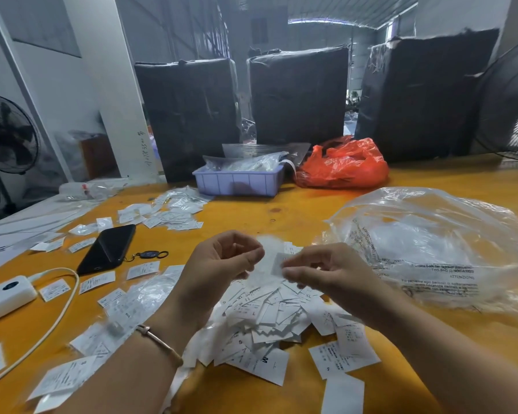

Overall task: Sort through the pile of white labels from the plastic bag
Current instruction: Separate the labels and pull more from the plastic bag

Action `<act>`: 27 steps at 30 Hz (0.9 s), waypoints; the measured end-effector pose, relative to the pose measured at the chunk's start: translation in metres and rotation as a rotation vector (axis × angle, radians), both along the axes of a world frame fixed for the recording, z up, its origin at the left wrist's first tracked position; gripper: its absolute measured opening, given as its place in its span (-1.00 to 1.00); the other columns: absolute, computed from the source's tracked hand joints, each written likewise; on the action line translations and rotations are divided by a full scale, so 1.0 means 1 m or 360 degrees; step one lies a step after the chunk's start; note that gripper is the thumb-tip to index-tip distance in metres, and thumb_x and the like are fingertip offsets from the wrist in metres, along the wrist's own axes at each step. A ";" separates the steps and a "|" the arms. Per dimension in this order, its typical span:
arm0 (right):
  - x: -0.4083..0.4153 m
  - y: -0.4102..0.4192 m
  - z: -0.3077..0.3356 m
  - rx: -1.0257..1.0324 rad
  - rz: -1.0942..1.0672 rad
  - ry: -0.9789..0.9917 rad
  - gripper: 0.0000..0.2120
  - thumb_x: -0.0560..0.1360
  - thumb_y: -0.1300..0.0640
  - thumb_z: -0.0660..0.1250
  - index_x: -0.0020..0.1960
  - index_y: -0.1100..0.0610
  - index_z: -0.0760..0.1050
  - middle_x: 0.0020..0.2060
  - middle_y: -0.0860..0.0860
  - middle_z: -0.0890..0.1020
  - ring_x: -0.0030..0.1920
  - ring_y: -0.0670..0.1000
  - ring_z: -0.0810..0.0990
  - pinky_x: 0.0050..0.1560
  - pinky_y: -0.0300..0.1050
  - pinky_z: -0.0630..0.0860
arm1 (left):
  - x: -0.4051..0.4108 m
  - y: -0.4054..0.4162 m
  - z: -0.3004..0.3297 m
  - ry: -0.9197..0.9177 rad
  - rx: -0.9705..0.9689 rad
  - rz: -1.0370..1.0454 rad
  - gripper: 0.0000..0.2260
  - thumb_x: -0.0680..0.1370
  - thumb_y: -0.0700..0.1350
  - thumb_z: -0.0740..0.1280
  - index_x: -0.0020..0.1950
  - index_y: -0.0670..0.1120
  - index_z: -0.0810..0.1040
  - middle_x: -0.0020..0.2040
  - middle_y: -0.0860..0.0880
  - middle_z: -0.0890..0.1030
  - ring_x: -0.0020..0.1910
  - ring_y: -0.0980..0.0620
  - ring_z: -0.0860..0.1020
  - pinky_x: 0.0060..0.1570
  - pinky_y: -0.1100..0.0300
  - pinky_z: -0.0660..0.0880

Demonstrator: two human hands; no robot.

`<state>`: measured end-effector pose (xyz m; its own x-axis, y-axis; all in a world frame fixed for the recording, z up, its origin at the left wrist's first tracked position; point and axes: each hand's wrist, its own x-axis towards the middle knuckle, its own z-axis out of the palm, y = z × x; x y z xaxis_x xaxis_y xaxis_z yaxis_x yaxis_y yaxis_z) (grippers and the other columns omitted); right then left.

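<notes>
A heap of small white labels printed with size letters lies on the yellow table, right under my hands. My right hand hovers above the heap and pinches one white label between thumb and forefinger. My left hand is raised beside it with its fingers curled toward the thumb; motion blur hides whether it holds a label. A crumpled clear plastic bag with black printed warnings lies to the right of the heap.
More labels are scattered across the left table. A black phone with a key ring, a white power bank and its cable lie left. A lilac bin, an orange bag and black-wrapped bales stand behind.
</notes>
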<state>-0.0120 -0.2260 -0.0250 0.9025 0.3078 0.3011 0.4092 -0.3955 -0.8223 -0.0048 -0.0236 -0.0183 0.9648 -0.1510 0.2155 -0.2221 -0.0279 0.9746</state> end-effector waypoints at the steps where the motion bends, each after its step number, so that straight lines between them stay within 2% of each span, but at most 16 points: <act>1: -0.001 0.001 -0.001 -0.0050 0.0035 0.0004 -0.67 0.36 -0.15 0.45 -0.02 0.06 0.68 -0.19 -0.12 0.70 -0.20 -0.17 0.63 -0.23 -0.33 0.52 | 0.000 0.000 0.001 0.0037 -0.0097 -0.0041 -0.84 0.31 -0.14 0.48 -0.16 -0.14 0.61 -0.28 -0.04 0.64 -0.30 0.08 0.57 -0.25 0.29 0.55; 2: -0.003 0.002 -0.002 -0.0081 0.0053 -0.0013 -0.55 0.30 -0.23 0.43 0.01 0.07 0.68 -0.16 -0.12 0.69 -0.17 -0.18 0.63 -0.20 -0.29 0.55 | 0.000 0.001 0.002 0.0064 -0.0179 -0.0082 -0.82 0.30 -0.19 0.48 -0.14 -0.17 0.58 -0.27 -0.08 0.64 -0.29 0.05 0.59 -0.22 0.26 0.57; 4: -0.005 0.005 -0.003 -0.0116 0.0058 -0.0078 -0.48 0.25 -0.27 0.43 0.01 0.09 0.67 -0.14 -0.09 0.69 -0.16 -0.16 0.63 -0.17 -0.22 0.56 | -0.001 0.001 0.003 0.0094 -0.0266 -0.0146 -0.78 0.29 -0.27 0.48 -0.13 -0.21 0.53 -0.25 -0.14 0.64 -0.26 -0.03 0.63 -0.20 0.19 0.60; 6: -0.005 0.008 -0.003 -0.0063 0.0080 -0.0127 -0.56 0.30 -0.21 0.43 -0.04 0.13 0.68 -0.20 -0.03 0.69 -0.22 -0.13 0.62 -0.22 -0.19 0.52 | -0.002 0.000 0.003 0.0119 -0.0298 -0.0185 -0.72 0.29 -0.35 0.50 -0.08 -0.22 0.50 -0.24 -0.16 0.61 -0.23 -0.11 0.66 -0.20 0.13 0.62; 8: -0.004 0.008 -0.003 0.0043 0.0089 -0.0163 -0.70 0.40 -0.06 0.43 -0.10 0.18 0.68 -0.27 0.03 0.68 -0.28 -0.07 0.60 -0.25 -0.15 0.50 | -0.001 0.000 0.003 0.0140 -0.0266 -0.0208 -0.65 0.30 -0.38 0.52 0.00 -0.23 0.49 -0.23 -0.16 0.59 -0.18 -0.16 0.66 -0.18 0.11 0.62; 10: -0.004 0.005 -0.001 0.0145 0.0057 -0.0169 -0.83 0.46 0.10 0.43 -0.14 0.22 0.67 -0.31 0.06 0.68 -0.28 0.01 0.61 -0.23 -0.09 0.52 | -0.002 0.000 0.002 0.0126 -0.0158 -0.0222 -0.63 0.30 -0.33 0.49 0.08 -0.23 0.53 -0.23 -0.15 0.60 -0.17 -0.15 0.66 -0.13 0.11 0.63; 12: -0.004 0.003 0.000 0.0206 0.0012 -0.0193 -0.86 0.46 0.16 0.43 -0.21 0.22 0.66 -0.34 0.07 0.67 -0.29 0.02 0.61 -0.26 -0.15 0.50 | -0.003 0.002 0.001 0.0095 0.0059 -0.0259 -0.66 0.32 -0.31 0.46 0.08 -0.17 0.59 -0.24 -0.12 0.61 -0.19 -0.08 0.65 -0.12 0.13 0.62; 15: -0.004 0.003 0.001 0.0157 -0.0027 -0.0262 -0.89 0.44 0.16 0.45 -0.24 0.15 0.65 -0.37 0.01 0.65 -0.31 0.04 0.60 -0.27 -0.11 0.50 | -0.005 0.002 0.000 0.0090 0.0377 -0.0391 -0.76 0.37 -0.31 0.43 0.01 -0.12 0.63 -0.24 -0.11 0.64 -0.23 -0.03 0.65 -0.17 0.16 0.61; 18: -0.005 0.004 -0.001 -0.0018 -0.0039 -0.0350 -0.92 0.42 0.13 0.47 -0.22 0.12 0.66 -0.38 -0.06 0.64 -0.33 -0.03 0.58 -0.28 -0.09 0.51 | -0.006 0.000 0.001 0.0056 0.0579 -0.0419 -0.88 0.46 -0.20 0.48 -0.02 -0.16 0.63 -0.20 -0.12 0.70 -0.21 -0.05 0.69 -0.22 0.20 0.61; 21: -0.006 0.002 0.002 -0.0081 -0.0058 -0.0437 -0.94 0.42 0.11 0.46 -0.18 0.10 0.67 -0.35 -0.09 0.65 -0.32 -0.11 0.59 -0.28 -0.18 0.55 | -0.007 -0.002 0.002 -0.0008 0.0613 -0.0336 -0.82 0.50 -0.09 0.43 -0.05 -0.21 0.64 -0.20 -0.12 0.72 -0.24 -0.04 0.70 -0.28 0.24 0.59; 23: -0.005 -0.003 0.006 0.0151 -0.0139 -0.0424 -0.94 0.43 0.23 0.45 -0.11 0.13 0.67 -0.31 -0.05 0.68 -0.29 -0.06 0.64 -0.24 -0.13 0.59 | -0.006 -0.002 0.002 -0.0021 0.0505 -0.0268 -0.75 0.45 -0.05 0.42 -0.07 -0.25 0.65 -0.20 -0.13 0.72 -0.23 -0.05 0.71 -0.27 0.23 0.60; 25: -0.005 -0.008 0.011 0.0497 -0.0222 -0.0418 -0.77 0.43 0.40 0.39 -0.04 0.13 0.66 -0.28 0.01 0.70 -0.33 -0.02 0.65 -0.29 -0.16 0.58 | -0.006 0.000 0.002 -0.0023 0.0363 -0.0215 -0.72 0.42 -0.05 0.43 -0.07 -0.27 0.65 -0.19 -0.15 0.72 -0.21 -0.07 0.71 -0.26 0.22 0.61; 27: -0.008 -0.009 0.016 0.0773 -0.0212 -0.0414 -0.67 0.42 0.46 0.37 0.05 0.10 0.60 -0.25 0.06 0.69 -0.38 -0.01 0.63 -0.35 -0.20 0.56 | -0.006 0.002 0.002 -0.0021 0.0236 -0.0185 -0.74 0.41 -0.06 0.44 -0.08 -0.25 0.66 -0.18 -0.18 0.72 -0.21 -0.07 0.71 -0.26 0.23 0.61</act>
